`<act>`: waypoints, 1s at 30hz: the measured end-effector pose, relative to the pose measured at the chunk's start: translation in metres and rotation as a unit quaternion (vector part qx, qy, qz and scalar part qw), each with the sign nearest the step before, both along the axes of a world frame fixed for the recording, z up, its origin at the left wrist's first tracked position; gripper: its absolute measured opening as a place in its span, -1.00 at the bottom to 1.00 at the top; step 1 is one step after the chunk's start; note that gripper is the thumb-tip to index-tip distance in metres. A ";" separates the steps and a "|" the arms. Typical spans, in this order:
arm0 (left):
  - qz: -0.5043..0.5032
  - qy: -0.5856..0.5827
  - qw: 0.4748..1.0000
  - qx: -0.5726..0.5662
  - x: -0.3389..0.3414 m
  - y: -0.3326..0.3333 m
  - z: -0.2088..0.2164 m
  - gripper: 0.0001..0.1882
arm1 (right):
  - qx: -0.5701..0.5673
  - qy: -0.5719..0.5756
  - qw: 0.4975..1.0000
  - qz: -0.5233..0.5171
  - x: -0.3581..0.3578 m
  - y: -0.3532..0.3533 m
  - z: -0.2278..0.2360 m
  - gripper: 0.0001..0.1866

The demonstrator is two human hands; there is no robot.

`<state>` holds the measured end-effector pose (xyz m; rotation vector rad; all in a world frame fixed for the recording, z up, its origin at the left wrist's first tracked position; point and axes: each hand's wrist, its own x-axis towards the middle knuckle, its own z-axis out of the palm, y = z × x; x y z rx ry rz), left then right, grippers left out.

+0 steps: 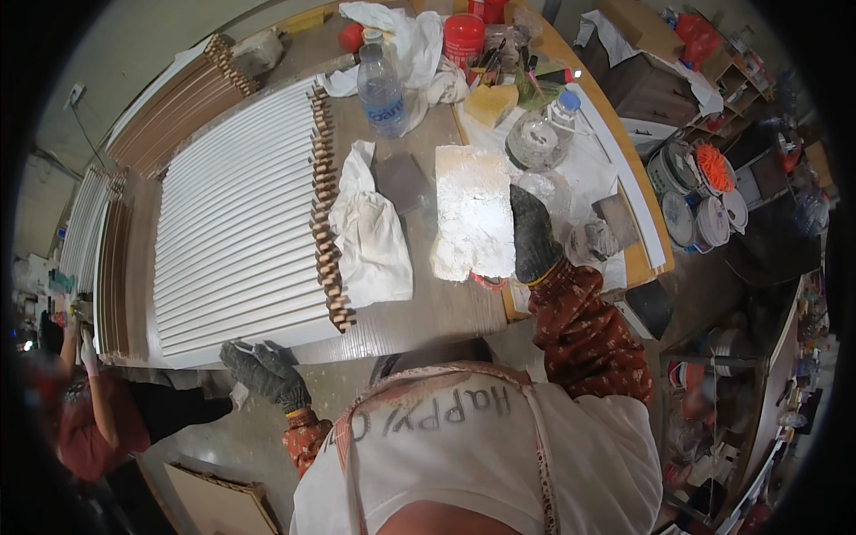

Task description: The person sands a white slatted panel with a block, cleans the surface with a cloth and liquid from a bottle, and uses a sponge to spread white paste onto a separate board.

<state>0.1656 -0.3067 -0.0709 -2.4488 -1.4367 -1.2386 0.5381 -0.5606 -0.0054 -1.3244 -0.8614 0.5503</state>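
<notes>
My left hand [265, 374], in a dark grey knit glove, is at the near left corner of a row of long white strips [236, 223]; its fingers are stretched out and apart. The strips lie side by side, with bare brown ends stepped along the right. My right hand [533, 236], gloved alike, is closed at the right edge of a rectangular block caked in white [473, 214]; its fingertips are partly hidden. A red loop [489, 282] shows under the block's near edge. A crumpled white cloth [373, 241] and a dark square sheet [403, 185] lie left of the block.
A water bottle [382, 94], a red tub [464, 37], a yellow sponge [490, 105] and a blue-capped clear jug [539, 134] stand farther back. Stacked brown strips [178, 111] lie far left. Buckets [711, 218] are right of the table. Another person [102, 415] is at lower left.
</notes>
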 end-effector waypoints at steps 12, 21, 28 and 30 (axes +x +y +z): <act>-0.174 0.024 0.975 0.134 0.019 -0.025 0.071 -0.50 | -0.183 -0.177 0.966 -0.045 -0.055 0.020 0.061 -0.55; -0.484 0.033 0.872 0.066 0.085 -0.051 0.128 -0.56 | 0.067 0.375 0.922 0.065 -0.063 0.044 -0.038 -0.47; -0.560 -0.042 0.823 -0.084 0.123 -0.073 0.115 -0.57 | -0.186 -0.353 0.901 -0.172 -0.099 0.011 -0.018 -0.55; -0.566 -0.045 0.818 -0.092 0.129 -0.081 0.108 -0.61 | -0.172 -0.313 0.915 -0.190 -0.105 0.003 -0.014 -0.58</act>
